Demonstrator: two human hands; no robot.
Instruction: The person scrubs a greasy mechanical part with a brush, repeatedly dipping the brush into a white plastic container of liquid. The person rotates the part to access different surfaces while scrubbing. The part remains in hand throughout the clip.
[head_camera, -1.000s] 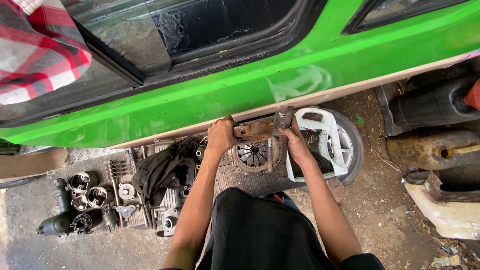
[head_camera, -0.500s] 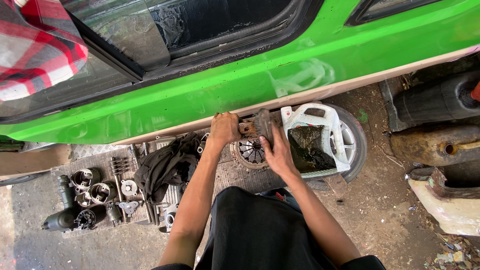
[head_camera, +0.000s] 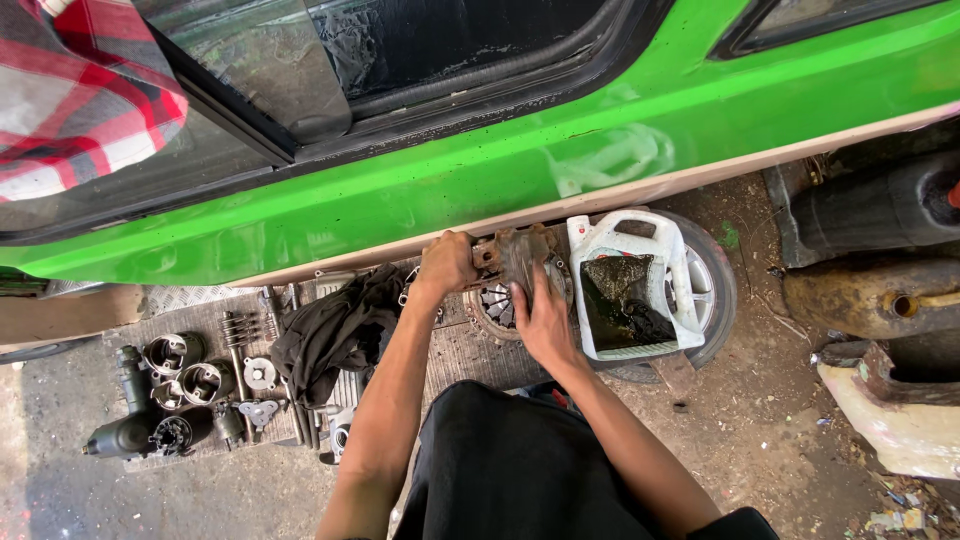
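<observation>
Head view, hands: the left hand (head_camera: 447, 262) is curled shut around the left end of a rusty brown cast-metal part (head_camera: 510, 255); the right hand (head_camera: 540, 318) lies on the same part from below, fingers pressed together and wrapped over its near edge.
Head view, held part: it sits just above frame centre, tight against the beige lower sill of the bright green car body (head_camera: 520, 170), which runs from 9 to 2 o'clock.
Head view, beneath the part: a round grey metal clutch disc with radial fingers (head_camera: 495, 305) lies directly under the hands, on a ribbed metal sheet (head_camera: 465, 355).
Head view, 3 o'clock of the hands: a cut-open white plastic jug holding dark oily liquid (head_camera: 625, 290) rests on a silver-rimmed wheel (head_camera: 715, 290), just beside the right hand.
Head view, 9 o'clock of the hands: a crumpled black rag (head_camera: 335, 335) lies near the left forearm.
Head view, 8 o'clock: shiny metal pistons (head_camera: 185, 368) and small engine pieces are laid out, well apart from the hands.
Head view, 10 o'clock corner: a red-and-white plaid cloth (head_camera: 80, 95).
</observation>
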